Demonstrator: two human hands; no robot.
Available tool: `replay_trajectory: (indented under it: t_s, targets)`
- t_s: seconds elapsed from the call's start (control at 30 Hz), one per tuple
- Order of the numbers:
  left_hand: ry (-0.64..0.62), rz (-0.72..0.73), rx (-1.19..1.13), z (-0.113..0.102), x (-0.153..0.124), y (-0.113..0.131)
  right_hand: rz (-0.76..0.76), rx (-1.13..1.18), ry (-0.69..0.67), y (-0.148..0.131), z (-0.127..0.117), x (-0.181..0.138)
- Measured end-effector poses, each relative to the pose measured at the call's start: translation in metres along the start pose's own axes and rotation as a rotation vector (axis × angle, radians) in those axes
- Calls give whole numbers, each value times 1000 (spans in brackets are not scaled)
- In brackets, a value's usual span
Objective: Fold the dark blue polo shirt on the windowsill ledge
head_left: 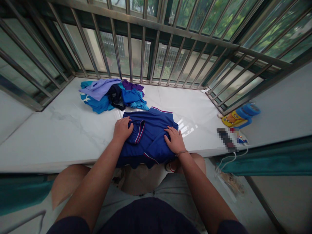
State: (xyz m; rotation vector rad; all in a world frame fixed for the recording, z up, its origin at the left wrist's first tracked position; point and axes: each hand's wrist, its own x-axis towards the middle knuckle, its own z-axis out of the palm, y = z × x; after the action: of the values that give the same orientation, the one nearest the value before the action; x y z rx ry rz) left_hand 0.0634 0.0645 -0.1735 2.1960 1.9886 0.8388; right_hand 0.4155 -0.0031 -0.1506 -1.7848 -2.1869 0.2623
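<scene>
Nearest to us, our two forearms reach up from six o'clock onto the white marble sill (60,130), where a dark blue shirt (151,130) lies at the centre of the view, its lower edge hanging over the sill's near rim. Our left hand (122,129) rests palm down on the shirt's left part, at about nine o'clock of the garment, fingers close together and curled slightly over the cloth just beside the striped collar (140,131); it presses rather than grips, as far as we can tell. Our right hand (174,140) lies flat at about four o'clock of the shirt, fingers spread a little and stretched toward the collar, touching the fabric without closing on it. Farther off, toward eleven o'clock, a pile of clothes (113,94) in blue, lilac, purple and black sits near the shirt's far edge. Out at three o'clock a yellow and blue toy (240,117) lies on the sill. Beyond everything, at twelve o'clock, metal window bars (156,29) close off the sill.
</scene>
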Motion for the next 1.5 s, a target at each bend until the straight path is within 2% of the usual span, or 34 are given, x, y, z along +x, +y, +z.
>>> replay_trajectory:
  t_s: [1.5]
  targets:
    - [-2,-6,-34,0,0,-1,-8,21,12,2,2,-1]
